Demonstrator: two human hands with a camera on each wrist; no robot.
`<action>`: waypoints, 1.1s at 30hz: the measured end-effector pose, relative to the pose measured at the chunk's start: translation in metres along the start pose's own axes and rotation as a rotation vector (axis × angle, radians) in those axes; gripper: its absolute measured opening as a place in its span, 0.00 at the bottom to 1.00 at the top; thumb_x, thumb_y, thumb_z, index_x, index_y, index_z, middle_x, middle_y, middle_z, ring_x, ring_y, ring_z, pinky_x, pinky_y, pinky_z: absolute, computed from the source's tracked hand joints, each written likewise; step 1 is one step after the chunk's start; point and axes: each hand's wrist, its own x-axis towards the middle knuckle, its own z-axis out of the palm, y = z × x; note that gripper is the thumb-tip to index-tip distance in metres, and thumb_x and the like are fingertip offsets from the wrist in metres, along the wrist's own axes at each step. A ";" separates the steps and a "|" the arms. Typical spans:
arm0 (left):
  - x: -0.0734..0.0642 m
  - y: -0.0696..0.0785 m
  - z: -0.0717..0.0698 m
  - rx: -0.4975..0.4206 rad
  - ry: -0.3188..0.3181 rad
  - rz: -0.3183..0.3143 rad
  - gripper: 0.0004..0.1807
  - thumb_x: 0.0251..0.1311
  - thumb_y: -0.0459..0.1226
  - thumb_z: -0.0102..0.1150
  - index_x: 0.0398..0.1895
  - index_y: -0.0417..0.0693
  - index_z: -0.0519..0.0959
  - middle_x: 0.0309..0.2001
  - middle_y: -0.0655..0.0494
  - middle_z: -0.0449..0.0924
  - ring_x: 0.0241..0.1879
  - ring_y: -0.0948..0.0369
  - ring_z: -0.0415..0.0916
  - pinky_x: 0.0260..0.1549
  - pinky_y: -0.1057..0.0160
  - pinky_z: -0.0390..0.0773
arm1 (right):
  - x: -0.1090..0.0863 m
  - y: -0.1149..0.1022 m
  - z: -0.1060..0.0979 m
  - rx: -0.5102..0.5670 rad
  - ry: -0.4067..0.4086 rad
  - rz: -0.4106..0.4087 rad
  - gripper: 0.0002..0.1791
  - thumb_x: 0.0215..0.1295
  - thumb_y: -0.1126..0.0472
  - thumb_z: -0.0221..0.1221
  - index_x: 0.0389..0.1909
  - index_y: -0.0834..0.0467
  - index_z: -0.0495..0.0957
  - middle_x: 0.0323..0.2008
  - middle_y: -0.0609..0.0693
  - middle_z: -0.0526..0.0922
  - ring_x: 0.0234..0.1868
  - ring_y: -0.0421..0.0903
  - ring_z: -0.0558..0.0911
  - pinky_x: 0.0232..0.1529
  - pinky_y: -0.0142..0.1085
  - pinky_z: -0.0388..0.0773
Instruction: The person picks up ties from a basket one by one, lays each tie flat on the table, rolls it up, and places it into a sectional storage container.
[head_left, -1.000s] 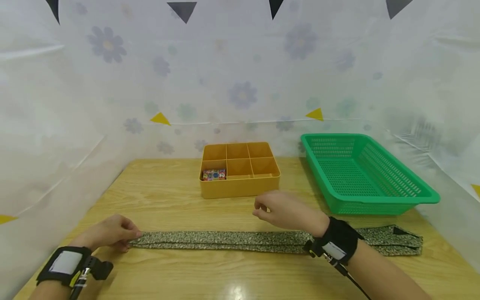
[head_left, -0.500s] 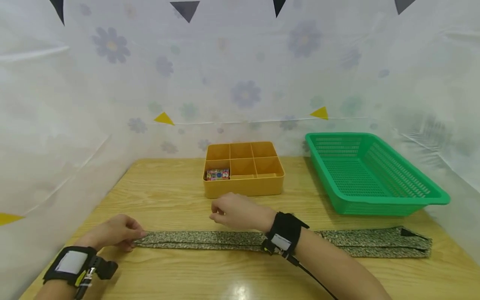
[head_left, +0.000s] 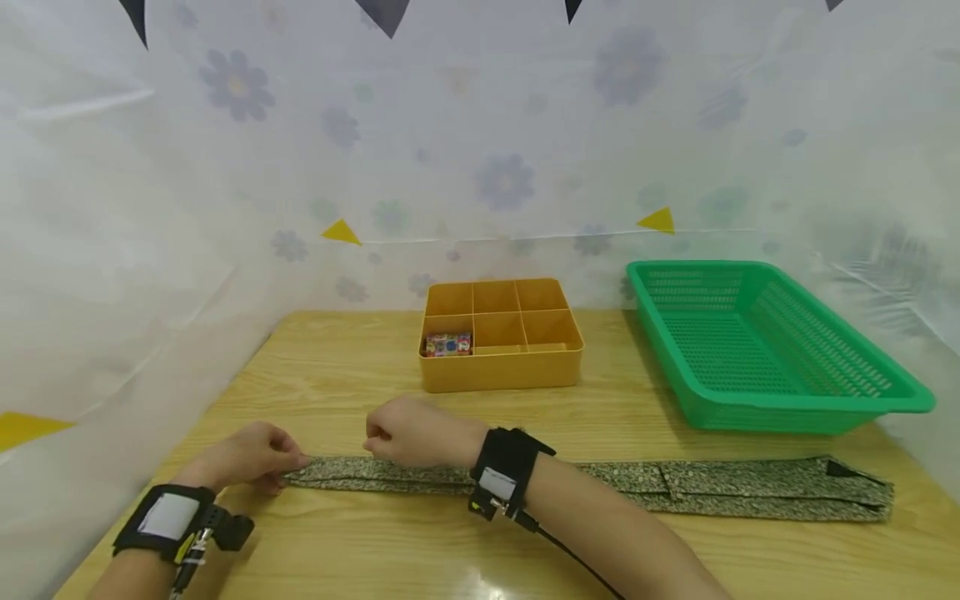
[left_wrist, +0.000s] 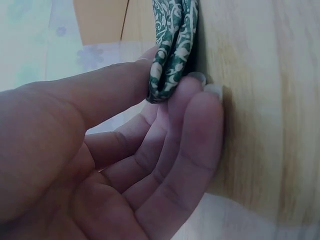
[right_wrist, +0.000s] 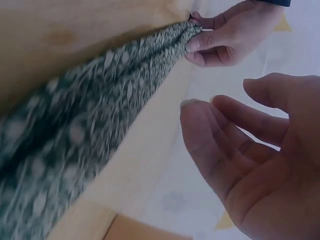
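A long dark green necktie [head_left: 720,487] with a pale leafy print stretches across the wooden table, its back seam facing up. Its wide end lies at the right. At the narrow end, my left hand [head_left: 251,457] pinches the tip between thumb and fingers; the left wrist view shows the folded tie tip [left_wrist: 170,65] there. My right hand [head_left: 420,432] hovers over the tie's left part, holding nothing, its fingers loosely bent. In the right wrist view these fingers [right_wrist: 205,140] stand apart from the cloth. My right forearm hides the tie's middle.
Behind the tie stands a yellow compartment box [head_left: 502,371] with a small colourful packet [head_left: 448,345] in its front left compartment. A green plastic basket [head_left: 810,408] sits at the back right. White flower-printed sheeting [head_left: 480,125] closes off the back and sides of the table [head_left: 352,542].
My right hand has moved left above the tie, from near the box's right front corner to close beside my left hand. The left hand keeps its pinch. The head view has shifted slightly.
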 end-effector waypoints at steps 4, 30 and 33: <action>0.001 0.001 0.003 0.011 0.013 0.002 0.14 0.61 0.43 0.67 0.36 0.38 0.82 0.30 0.53 0.79 0.26 0.60 0.79 0.28 0.61 0.82 | 0.015 -0.005 0.011 -0.009 0.002 -0.024 0.10 0.75 0.59 0.52 0.37 0.53 0.81 0.27 0.40 0.77 0.24 0.33 0.71 0.29 0.21 0.67; -0.003 0.006 0.006 0.029 0.062 0.052 0.12 0.62 0.38 0.65 0.38 0.36 0.79 0.33 0.51 0.79 0.27 0.60 0.79 0.28 0.61 0.82 | 0.048 -0.029 0.052 -0.365 -0.162 -0.069 0.21 0.75 0.54 0.50 0.67 0.46 0.73 0.44 0.44 0.72 0.37 0.35 0.70 0.35 0.22 0.67; -0.006 0.012 0.007 0.020 0.067 0.072 0.13 0.62 0.39 0.64 0.40 0.36 0.79 0.33 0.51 0.81 0.28 0.59 0.79 0.29 0.61 0.81 | 0.048 -0.027 0.049 -0.293 -0.175 -0.072 0.21 0.75 0.56 0.51 0.67 0.48 0.74 0.45 0.45 0.74 0.38 0.35 0.69 0.36 0.21 0.66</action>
